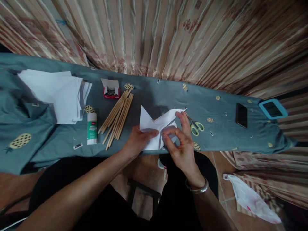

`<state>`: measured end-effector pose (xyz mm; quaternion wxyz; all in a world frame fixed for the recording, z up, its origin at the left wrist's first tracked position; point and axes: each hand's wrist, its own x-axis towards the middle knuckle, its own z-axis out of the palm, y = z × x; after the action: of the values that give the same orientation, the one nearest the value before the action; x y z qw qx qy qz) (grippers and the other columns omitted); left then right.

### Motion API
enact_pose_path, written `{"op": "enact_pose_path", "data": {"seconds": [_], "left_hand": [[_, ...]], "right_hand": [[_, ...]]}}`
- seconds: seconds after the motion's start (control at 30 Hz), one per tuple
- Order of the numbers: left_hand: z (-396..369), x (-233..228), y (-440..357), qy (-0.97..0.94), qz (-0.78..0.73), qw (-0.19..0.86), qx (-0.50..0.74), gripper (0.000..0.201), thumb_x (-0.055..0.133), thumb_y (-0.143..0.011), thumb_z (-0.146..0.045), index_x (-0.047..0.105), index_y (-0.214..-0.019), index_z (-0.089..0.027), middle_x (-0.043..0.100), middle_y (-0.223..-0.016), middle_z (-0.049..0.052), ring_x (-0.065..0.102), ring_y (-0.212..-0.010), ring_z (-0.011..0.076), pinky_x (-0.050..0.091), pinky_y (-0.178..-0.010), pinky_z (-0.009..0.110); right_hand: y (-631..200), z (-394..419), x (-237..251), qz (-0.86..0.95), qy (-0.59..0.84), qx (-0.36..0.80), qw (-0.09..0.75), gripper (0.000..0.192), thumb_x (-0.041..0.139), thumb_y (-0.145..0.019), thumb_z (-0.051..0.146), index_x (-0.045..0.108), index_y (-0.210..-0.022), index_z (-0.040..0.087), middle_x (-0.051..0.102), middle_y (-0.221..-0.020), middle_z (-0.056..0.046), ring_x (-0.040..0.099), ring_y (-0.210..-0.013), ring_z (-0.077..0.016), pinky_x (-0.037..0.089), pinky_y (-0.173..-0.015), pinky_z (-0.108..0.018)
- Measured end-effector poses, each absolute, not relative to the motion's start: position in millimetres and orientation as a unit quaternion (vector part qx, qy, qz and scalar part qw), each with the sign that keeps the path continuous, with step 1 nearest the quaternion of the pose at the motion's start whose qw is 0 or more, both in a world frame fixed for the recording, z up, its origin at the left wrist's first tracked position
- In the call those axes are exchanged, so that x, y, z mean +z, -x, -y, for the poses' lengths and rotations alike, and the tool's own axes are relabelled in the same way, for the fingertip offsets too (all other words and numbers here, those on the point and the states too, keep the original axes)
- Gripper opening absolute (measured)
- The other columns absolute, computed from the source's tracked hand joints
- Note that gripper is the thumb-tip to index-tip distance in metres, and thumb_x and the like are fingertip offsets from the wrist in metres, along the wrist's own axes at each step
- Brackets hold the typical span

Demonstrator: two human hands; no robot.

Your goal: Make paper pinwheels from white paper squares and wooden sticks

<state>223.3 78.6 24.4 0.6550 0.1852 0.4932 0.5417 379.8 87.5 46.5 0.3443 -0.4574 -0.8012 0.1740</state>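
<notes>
At the table's near edge: folded paper, white, with pointed flaps standing up, lies between the two hands, over the table.
Left grip: the left grip is clasped on the paper's left side, thumb on top near the middle, the other fingers hidden underneath.
Right grip: the right grip meets the paper from the right, thumb and forefinger drawn together at its middle; whether they pinch paper or something tiny, I cannot tell. Another fingertip touches the upper right flap.
Paper's middle: just beyond the left thumb tip, directly at the right fingertips.
Scissors: scissors with green handles lie just right of the paper, behind the right hand.
Left of the paper: wooden sticks in a loose bundle, then an upright glue stick and a stack of paper.
Behind the sticks: an open red box of small metal pieces.
Far right: a dark phone.
</notes>
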Motion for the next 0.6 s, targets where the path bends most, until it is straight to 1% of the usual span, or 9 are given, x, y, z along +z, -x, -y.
{"op": "enact_pose_path", "data": {"seconds": [0.37,0.6], "left_hand": [[-78.7,22.3,-221.8,-0.206,-0.507,0.642,0.538,0.027,0.085,-0.051,-0.026,0.074,-0.073,-0.014,0.074,-0.072,0.002,0.063,-0.065,0.0158,0.049,-0.064,0.027],[-79.5,21.9,-222.4,-0.202,-0.505,0.646,0.536,0.024,0.084,-0.051,-0.025,0.074,-0.071,-0.015,0.073,-0.07,0.001,0.062,-0.064,0.014,0.048,-0.064,0.025]], "right_hand": [[-376.1,-90.3,44.7,0.766,0.48,0.244,0.351,0.007,0.06,-0.087,0.021,0.065,-0.083,0.023,0.036,-0.154,-0.001,0.019,-0.148,-0.0269,0.018,-0.119,-0.057],[-376.1,-91.4,43.4,0.754,0.485,0.261,0.358,0.007,0.061,-0.086,0.021,0.066,-0.082,0.022,0.039,-0.153,-0.003,0.021,-0.148,-0.0267,0.018,-0.119,-0.057]]}}
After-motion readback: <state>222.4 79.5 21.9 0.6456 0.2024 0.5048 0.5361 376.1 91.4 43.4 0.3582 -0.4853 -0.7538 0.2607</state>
